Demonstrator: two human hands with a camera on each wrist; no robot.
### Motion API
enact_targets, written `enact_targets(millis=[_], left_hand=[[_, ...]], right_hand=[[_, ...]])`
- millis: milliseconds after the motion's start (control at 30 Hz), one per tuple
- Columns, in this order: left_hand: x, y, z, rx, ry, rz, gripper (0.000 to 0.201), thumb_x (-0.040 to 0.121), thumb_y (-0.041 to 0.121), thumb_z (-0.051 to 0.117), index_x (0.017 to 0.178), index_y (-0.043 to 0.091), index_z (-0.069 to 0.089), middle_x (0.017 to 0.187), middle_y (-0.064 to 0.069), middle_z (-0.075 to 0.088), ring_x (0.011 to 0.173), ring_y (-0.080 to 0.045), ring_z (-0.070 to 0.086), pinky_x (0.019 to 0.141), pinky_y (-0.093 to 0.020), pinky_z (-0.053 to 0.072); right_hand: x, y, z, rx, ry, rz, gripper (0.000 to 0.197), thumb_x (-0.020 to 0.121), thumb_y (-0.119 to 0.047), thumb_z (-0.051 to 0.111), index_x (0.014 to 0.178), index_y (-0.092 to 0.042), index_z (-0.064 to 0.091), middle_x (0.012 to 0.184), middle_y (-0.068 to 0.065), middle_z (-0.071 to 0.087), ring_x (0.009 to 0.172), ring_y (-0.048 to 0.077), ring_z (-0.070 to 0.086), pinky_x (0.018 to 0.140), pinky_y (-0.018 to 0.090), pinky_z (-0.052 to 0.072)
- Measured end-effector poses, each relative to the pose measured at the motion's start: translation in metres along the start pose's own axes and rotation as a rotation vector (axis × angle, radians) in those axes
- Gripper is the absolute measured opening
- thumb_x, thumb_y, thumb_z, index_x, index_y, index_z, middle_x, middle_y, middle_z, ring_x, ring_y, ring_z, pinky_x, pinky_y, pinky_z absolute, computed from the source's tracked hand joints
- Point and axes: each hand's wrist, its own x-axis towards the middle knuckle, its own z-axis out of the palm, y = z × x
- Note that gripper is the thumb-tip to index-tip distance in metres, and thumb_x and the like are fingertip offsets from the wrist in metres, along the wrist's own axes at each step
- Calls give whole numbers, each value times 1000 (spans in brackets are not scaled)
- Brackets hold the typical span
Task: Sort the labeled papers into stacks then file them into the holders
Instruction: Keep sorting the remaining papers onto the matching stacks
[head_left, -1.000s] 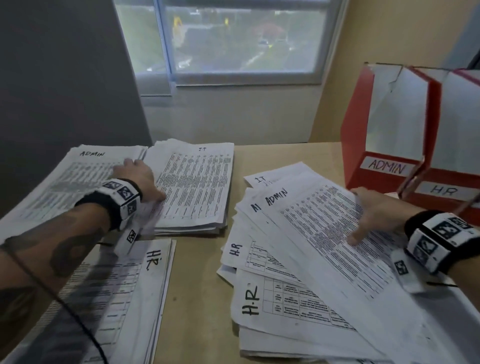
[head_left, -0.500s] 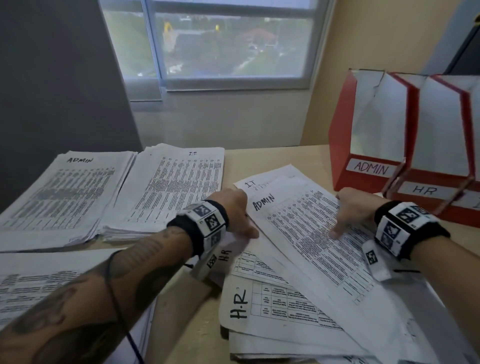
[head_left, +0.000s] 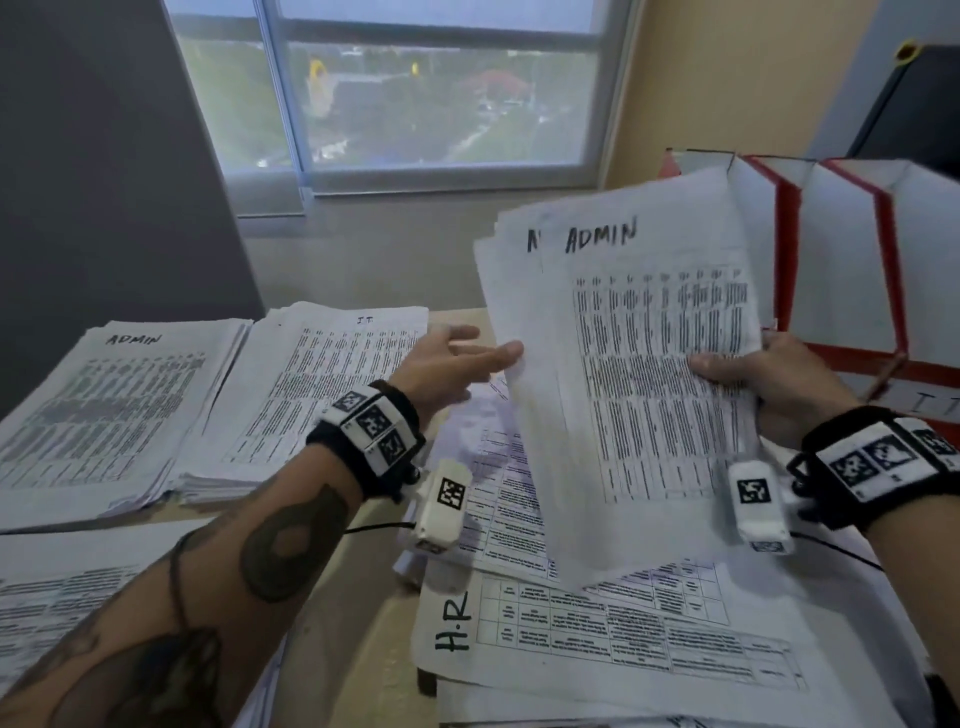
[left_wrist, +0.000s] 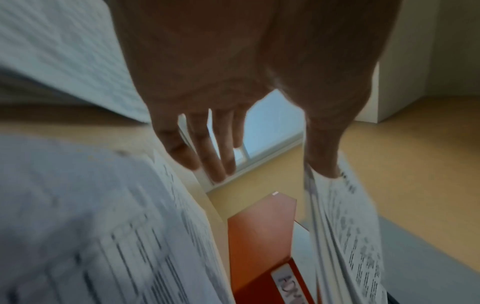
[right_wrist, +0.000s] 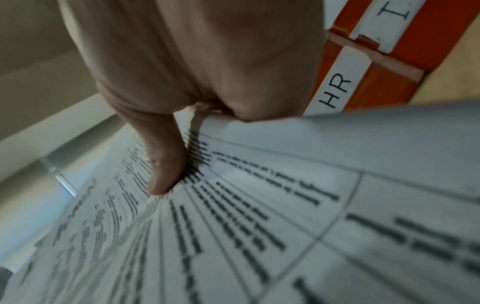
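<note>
My right hand (head_left: 748, 371) grips a few sheets marked ADMIN (head_left: 649, 395) by their right edge and holds them upright above the unsorted pile (head_left: 623, 644), whose top sheet reads H.R. The right wrist view shows the thumb (right_wrist: 163, 164) pressed on the printed face. My left hand (head_left: 488, 345) reaches across with straight fingers, and its thumb (left_wrist: 322, 164) touches the sheets' left edge. Sorted stacks lie at the left: ADMIN (head_left: 104, 410), IT (head_left: 322, 389) and a third stack (head_left: 62, 597) at the near left. Red holders (head_left: 789, 270) stand behind the lifted sheets.
The holders' labels ADMIN (left_wrist: 288, 283), HR (right_wrist: 335, 90) and IT (head_left: 940, 405) show in part. A dark grey panel (head_left: 104, 182) rises behind the left stacks, and a window (head_left: 415, 93) fills the far wall. A strip of bare table (head_left: 363, 629) runs between the stacks and the pile.
My right hand has lifted the ADMIN sheets off the pile and tilted them upright. My left hand crossed from the IT stack to the sheets' left edge.
</note>
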Motion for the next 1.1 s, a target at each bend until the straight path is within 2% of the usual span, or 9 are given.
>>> enact_targets(millis=[133, 267, 433, 533, 667, 767, 833, 967, 1100], left_hand=[[2, -3, 22, -228, -132, 2, 27, 94, 14, 74, 116, 0, 70, 112, -12, 78, 101, -26, 74, 88, -37, 60], [8, -4, 30, -244, -13, 105, 48, 74, 23, 92, 112, 0, 74, 112, -14, 78, 107, -35, 74, 101, -57, 55], [4, -7, 28, -246, 84, 140, 41, 73, 12, 92, 110, 5, 76, 104, -10, 80, 100, -29, 78, 100, -53, 57], [0, -9, 21, -242, 125, 138, 37, 74, 11, 90, 107, 5, 74, 100, -7, 81, 97, -27, 78, 98, -53, 58], [-3, -10, 19, -258, 87, 134, 42, 63, 13, 91, 100, 8, 72, 100, -9, 81, 101, -31, 76, 102, -56, 54], [-5, -7, 23, -284, -6, 175, 33, 71, -1, 87, 99, 7, 73, 104, -15, 79, 102, -34, 76, 103, -59, 54], [-6, -6, 25, -317, -95, 189, 42, 69, -5, 88, 107, 3, 73, 113, -22, 76, 107, -41, 73, 104, -62, 52], [-6, -1, 27, -332, -227, 211, 64, 68, -5, 89, 127, -5, 64, 123, -27, 71, 116, -47, 68, 106, -66, 49], [-5, 1, 26, -264, -1, 332, 120, 53, 21, 102, 152, 19, 34, 131, -13, 70, 122, -31, 68, 107, -60, 50]], right_hand=[[-7, -5, 6, 89, -76, -18, 46, 85, 6, 69, 130, 4, 63, 120, 20, 75, 112, 36, 73, 95, 55, 59], [-6, -5, 1, 134, 81, -105, 51, 76, -9, 82, 123, 2, 66, 116, 18, 76, 106, 31, 76, 96, 49, 59], [-5, 0, -23, 179, 250, -214, 27, 77, -10, 84, 103, -8, 77, 105, 11, 80, 101, 24, 77, 91, 39, 61], [-8, 8, -41, 270, 128, -235, 23, 89, 10, 66, 89, -10, 78, 99, 6, 80, 93, 15, 77, 85, 24, 61], [-14, 9, -49, 275, -94, -247, 17, 65, 5, 73, 69, -12, 73, 65, 1, 69, 66, 12, 70, 73, 20, 60], [-10, 5, -47, 216, -193, -103, 45, 83, 3, 60, 128, -1, 67, 123, 23, 71, 110, 38, 71, 87, 45, 64], [-4, 1, -39, 172, -196, -11, 54, 85, 0, 62, 139, 2, 58, 136, 28, 64, 116, 43, 68, 89, 50, 62], [-2, -8, -15, 86, -258, 105, 50, 87, -7, 66, 134, 6, 60, 128, 27, 69, 113, 44, 70, 83, 49, 64], [3, -7, -4, 132, -134, -42, 25, 83, 1, 70, 107, 2, 69, 99, 15, 78, 97, 33, 74, 80, 38, 65]])
